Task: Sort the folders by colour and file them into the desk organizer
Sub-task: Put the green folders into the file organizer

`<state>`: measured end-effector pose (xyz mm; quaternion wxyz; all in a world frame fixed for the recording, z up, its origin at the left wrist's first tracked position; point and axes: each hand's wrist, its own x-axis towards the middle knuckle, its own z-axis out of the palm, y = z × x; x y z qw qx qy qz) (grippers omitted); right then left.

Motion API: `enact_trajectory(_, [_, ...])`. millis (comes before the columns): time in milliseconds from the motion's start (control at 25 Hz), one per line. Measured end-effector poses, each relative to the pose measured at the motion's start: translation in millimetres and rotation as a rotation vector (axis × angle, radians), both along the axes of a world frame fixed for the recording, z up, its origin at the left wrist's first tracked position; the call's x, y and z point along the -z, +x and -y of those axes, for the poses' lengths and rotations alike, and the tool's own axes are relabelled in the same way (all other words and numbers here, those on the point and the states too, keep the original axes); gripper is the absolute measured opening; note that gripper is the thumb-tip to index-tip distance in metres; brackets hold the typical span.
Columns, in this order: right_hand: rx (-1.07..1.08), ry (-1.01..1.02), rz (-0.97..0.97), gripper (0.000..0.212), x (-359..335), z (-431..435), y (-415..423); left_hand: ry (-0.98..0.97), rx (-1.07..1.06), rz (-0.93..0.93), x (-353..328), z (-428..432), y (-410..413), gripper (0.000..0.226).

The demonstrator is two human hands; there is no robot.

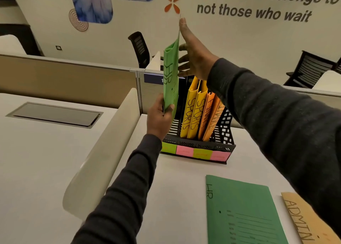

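A light green folder [170,77] marked HR stands upright over the leftmost slot of the black mesh desk organizer [221,133]. My left hand [159,118] grips its lower edge. My right hand [191,53] rests flat against its upper right side, fingers spread. In the organizer stand two yellow SPORTS folders [192,112] and two orange FINANCE folders [210,116]. A darker green HR folder [243,212] lies flat on the desk at the front. Beside it lies a tan ADMIN folder [306,221].
Green and pink sticky notes [195,152] line the organizer's front. A curved cream divider [103,147] runs along the desk's left side, with a cable hatch [55,114] beyond it. Partition panels [73,81] and black chairs [140,48] stand behind.
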<state>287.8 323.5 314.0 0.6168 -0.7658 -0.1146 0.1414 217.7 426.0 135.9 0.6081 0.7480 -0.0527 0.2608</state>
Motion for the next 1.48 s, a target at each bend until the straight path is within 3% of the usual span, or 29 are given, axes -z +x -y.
enact_trajectory(120, [0.03, -0.047, 0.015, 0.085, 13.7, 0.8, 1.8, 0.017, 0.015, -0.057, 25.8, 2.2, 24.3, 0.042])
enact_trajectory(240, [0.168, 0.035, -0.024, 0.071, 20.1, 4.3, 8.1, 0.053, 0.013, -0.066, 36.5, 5.8, 40.5, 0.042])
enact_trajectory(400, [0.26, 0.07, -0.005, 0.042, 16.3, 9.0, 24.3, 0.066, 0.031, -0.112, 36.0, 6.9, 55.0, 0.046])
enact_trajectory(560, [0.246, -0.019, 0.044, 0.053, 24.7, 9.9, 36.1, 0.118, 0.077, -0.223, 40.4, 0.2, 61.1, 0.047])
enact_trajectory(800, [0.174, -0.426, 0.243, 0.065, 51.6, 13.3, 24.7, 0.203, 0.006, -0.346, 61.5, -2.5, 49.6, 0.039])
enact_trajectory(1040, [0.231, -0.34, 0.566, 0.049, 72.8, 39.7, -38.0, 0.164, -0.292, -0.339, 73.7, 8.9, 8.6, 0.068])
enact_trajectory(1120, [0.239, -0.304, 0.624, 0.046, 92.4, 59.1, -74.1, 0.17, -0.338, -0.309, 79.5, 17.4, -24.9, 0.068])
enact_trajectory(1240, [0.236, -0.322, 0.581, 0.043, 141.7, 97.0, -127.6, 0.142, -0.254, -0.35, 99.1, 43.0, -83.6, 0.057])
enact_trajectory(1480, [0.18, -0.624, 0.102, 0.049, 275.7, 216.8, -237.1, 0.116, -0.013, -0.848, 156.6, 134.0, -193.3, 0.058])
